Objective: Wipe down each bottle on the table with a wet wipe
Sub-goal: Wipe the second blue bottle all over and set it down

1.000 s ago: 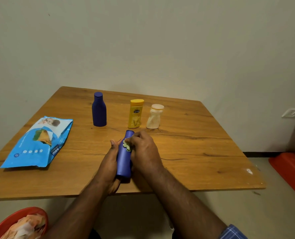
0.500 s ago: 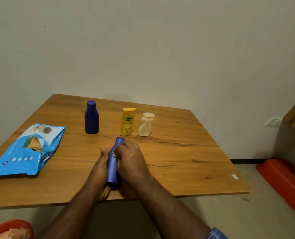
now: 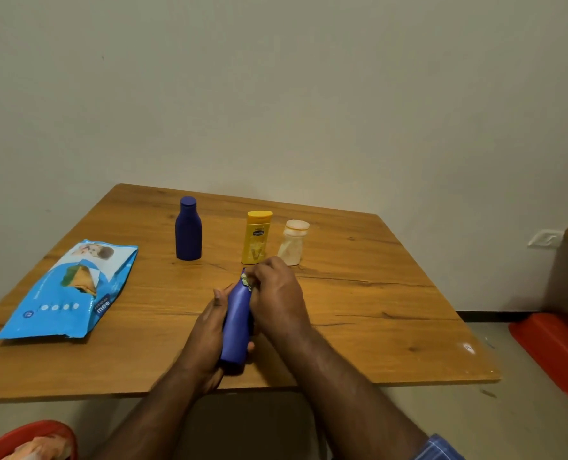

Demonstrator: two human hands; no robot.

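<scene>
a square wooden table (image 3: 359,303) with a warm grain fills the view, its near edge running across the lower frame. on its left side a blue wipes pack (image 3: 73,290) lies flat. towards the back, three bottles stand upright in a row, apart from one another: a dark blue bottle (image 3: 188,229), a yellow bottle (image 3: 257,237) to its right, then a small pale bottle (image 3: 292,242) with a wide cap, perhaps a little crumpled. near the right front corner, a small pale spot (image 3: 468,347) marks the wood.
</scene>
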